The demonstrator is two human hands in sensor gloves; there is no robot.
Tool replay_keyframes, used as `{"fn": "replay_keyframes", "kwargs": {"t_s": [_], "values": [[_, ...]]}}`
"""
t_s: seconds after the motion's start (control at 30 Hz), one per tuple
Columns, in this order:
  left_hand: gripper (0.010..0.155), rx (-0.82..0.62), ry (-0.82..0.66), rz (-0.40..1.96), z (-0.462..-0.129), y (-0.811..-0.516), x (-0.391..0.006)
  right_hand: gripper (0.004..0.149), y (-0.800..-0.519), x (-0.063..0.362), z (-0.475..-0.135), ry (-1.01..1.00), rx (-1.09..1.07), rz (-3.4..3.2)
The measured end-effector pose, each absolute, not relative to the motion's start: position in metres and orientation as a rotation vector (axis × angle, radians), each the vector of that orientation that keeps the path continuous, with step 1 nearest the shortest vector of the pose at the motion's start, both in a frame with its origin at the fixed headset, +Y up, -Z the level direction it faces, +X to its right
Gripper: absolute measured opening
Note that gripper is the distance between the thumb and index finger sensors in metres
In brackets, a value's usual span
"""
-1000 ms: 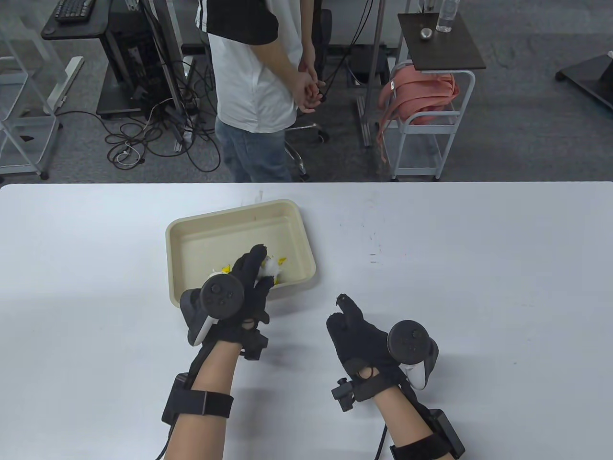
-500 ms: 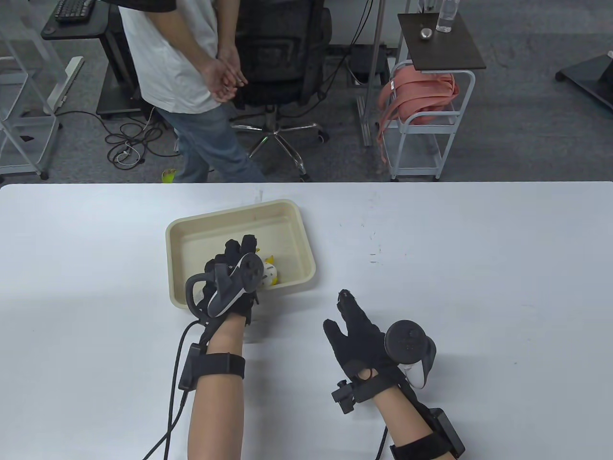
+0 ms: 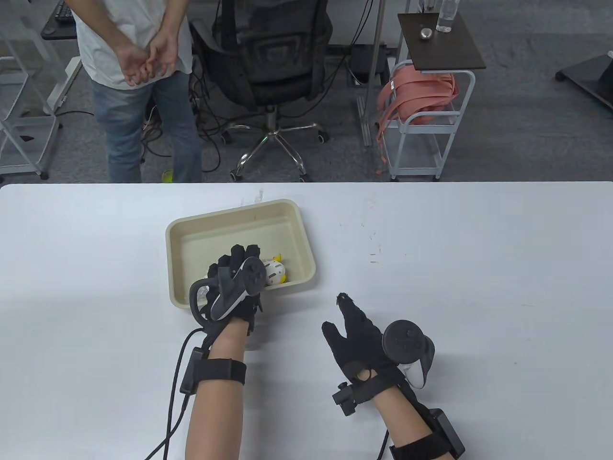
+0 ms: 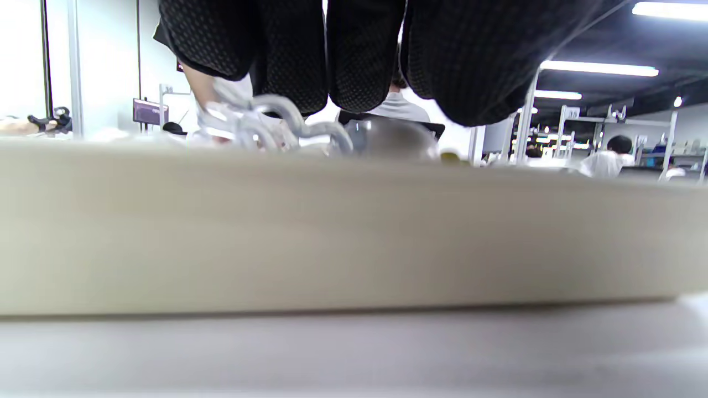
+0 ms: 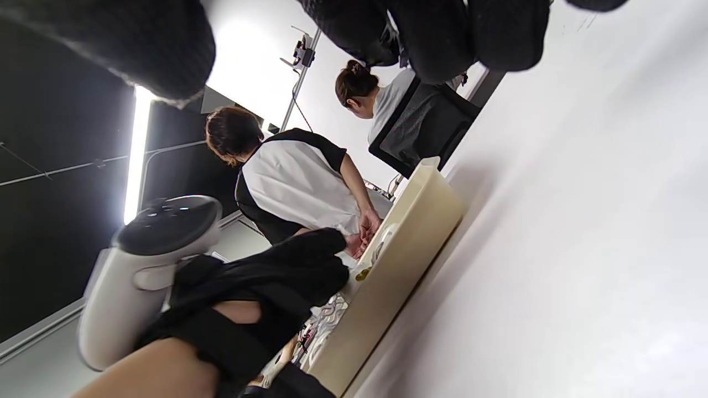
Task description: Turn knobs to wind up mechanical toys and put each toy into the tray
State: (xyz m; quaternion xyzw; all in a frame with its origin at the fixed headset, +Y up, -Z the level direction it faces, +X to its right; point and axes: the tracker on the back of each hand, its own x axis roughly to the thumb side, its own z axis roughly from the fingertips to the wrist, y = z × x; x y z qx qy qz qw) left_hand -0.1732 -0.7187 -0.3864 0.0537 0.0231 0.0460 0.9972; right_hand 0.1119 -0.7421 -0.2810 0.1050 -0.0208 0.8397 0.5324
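Note:
A beige tray (image 3: 230, 225) sits left of the table's middle. In its near right corner lies a white and yellow wind-up toy (image 3: 276, 272). My left hand (image 3: 242, 261) reaches over the near rim with its fingers curled down onto the toy and hides most of it. In the left wrist view the fingertips (image 4: 359, 66) hang just above the tray wall (image 4: 354, 237), with clear and white toy parts (image 4: 271, 124) directly beneath them. My right hand (image 3: 336, 314) rests on the table right of the tray, fingers loosely spread and holding nothing. From the right wrist view the tray (image 5: 409, 232) shows side-on.
The white table (image 3: 479, 263) stretches to the right. Beyond its far edge a person (image 3: 134, 72) stands at the left. An office chair (image 3: 268, 62) and a cart with a pink bag (image 3: 421, 100) stand further right.
My left hand rolled from palm-down onto its side inside the tray and shifted slightly right with the toy. The right hand barely moved. The person behind the table walked left.

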Motion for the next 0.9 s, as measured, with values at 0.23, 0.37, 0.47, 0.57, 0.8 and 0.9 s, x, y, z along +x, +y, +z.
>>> {"fn": "replay_keyframes", "kwargs": {"t_s": [0.23,0.37,0.47,0.57,0.8,0.9], "values": [[0.068,0.231,0.035,0.305,-0.346,-0.691,-0.21,0.094,-0.743,0.112,-0.281,-0.018,0.252,2.021],[0.074,0.255,0.029,0.523,-0.31,-0.691,-0.232,0.097,-0.744,0.113,-0.282,-0.012,0.254,2.029],[0.081,0.237,0.015,0.661,-0.291,-0.696,-0.241,0.098,-0.744,0.114,-0.282,-0.007,0.256,2.035],[0.084,0.212,0.001,0.793,-0.278,-0.708,-0.246,0.099,-0.742,0.118,-0.283,-0.013,0.242,2.042],[0.083,0.186,-0.059,0.885,-0.27,-0.727,-0.241,0.102,-0.74,0.123,-0.284,-0.053,0.246,2.068],[0.081,0.193,-0.083,0.829,-0.269,-0.729,-0.234,0.104,-0.74,0.123,-0.283,-0.074,0.263,2.093]]}}
